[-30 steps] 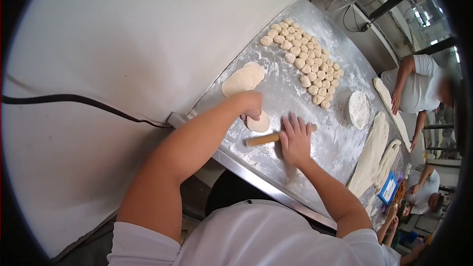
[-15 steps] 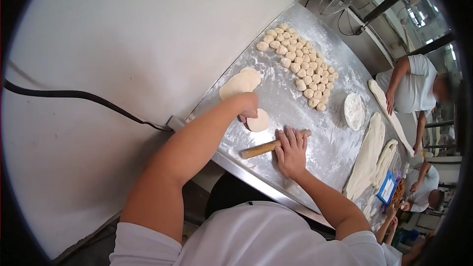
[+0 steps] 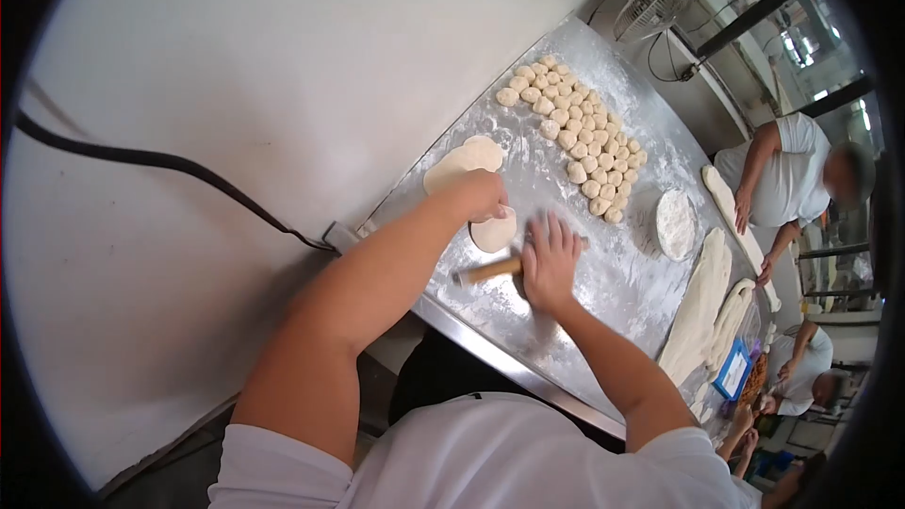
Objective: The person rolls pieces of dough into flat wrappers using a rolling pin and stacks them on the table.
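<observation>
My left hand is closed on the edge of a flat dough round, which lies on the metal table; its fingertips are partly hidden. Beyond that hand lie more flattened dough wrappers, overlapping one another. My right hand lies with fingers stretched out over a wooden rolling pin, blurred by motion. The pin is just on the near side of the dough round, and the hand covers much of its right part.
Many small dough balls sit in a floury cluster farther back. A bowl of flour and long dough pieces are at the right, near a blue-edged box. Co-workers handle dough there. A wall borders the left.
My right hand and the rolling pin have moved slightly away from me, toward the dough round. My left hand has shifted a little to the right, still at the dough round.
</observation>
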Tool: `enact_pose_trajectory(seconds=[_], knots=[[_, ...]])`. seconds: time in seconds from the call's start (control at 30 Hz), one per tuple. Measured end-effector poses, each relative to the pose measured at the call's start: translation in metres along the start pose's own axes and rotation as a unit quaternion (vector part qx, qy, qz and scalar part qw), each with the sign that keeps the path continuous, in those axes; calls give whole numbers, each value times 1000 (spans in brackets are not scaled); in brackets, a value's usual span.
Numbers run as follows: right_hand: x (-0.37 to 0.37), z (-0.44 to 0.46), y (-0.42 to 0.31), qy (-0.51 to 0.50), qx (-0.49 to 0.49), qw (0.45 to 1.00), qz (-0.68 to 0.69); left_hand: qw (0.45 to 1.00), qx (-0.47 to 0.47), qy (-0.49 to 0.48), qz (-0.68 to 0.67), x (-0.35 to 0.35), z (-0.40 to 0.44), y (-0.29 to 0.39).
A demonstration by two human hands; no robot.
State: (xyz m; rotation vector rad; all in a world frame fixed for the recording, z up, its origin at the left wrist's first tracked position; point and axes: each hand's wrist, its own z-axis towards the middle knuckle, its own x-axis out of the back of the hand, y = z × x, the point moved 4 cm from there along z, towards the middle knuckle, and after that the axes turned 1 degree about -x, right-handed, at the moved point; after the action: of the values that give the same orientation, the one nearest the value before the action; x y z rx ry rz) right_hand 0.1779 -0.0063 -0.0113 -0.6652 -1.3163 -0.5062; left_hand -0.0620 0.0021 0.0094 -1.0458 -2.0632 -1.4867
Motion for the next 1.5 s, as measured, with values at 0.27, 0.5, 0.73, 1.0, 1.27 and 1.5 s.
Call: enact_pose_trajectory(seconds=[0.27, 0.5, 0.73, 1.0, 1.27, 1.5], knots=[[-11, 138, -16, -12, -43, 999, -5, 998, 30, 30, 43, 4, 6, 1], [-3, 95, -3, 46, -53, 986, 149, 994, 27, -22, 103, 6, 5, 8], [45, -81, 28, -29, -19, 996, 83, 976, -42, -158, -144, -23, 4, 27], [20, 7, 11, -88, -61, 994, 9, 975, -29, -181, 123, -44, 29, -8], [0, 111, 0, 61, -96, 991, 69, 990, 23, -57, 124, -10, 13, -1], [23, -45, 11, -64, -27, 997, 19, 975, -8, -168, 148, -23, 26, -12]])
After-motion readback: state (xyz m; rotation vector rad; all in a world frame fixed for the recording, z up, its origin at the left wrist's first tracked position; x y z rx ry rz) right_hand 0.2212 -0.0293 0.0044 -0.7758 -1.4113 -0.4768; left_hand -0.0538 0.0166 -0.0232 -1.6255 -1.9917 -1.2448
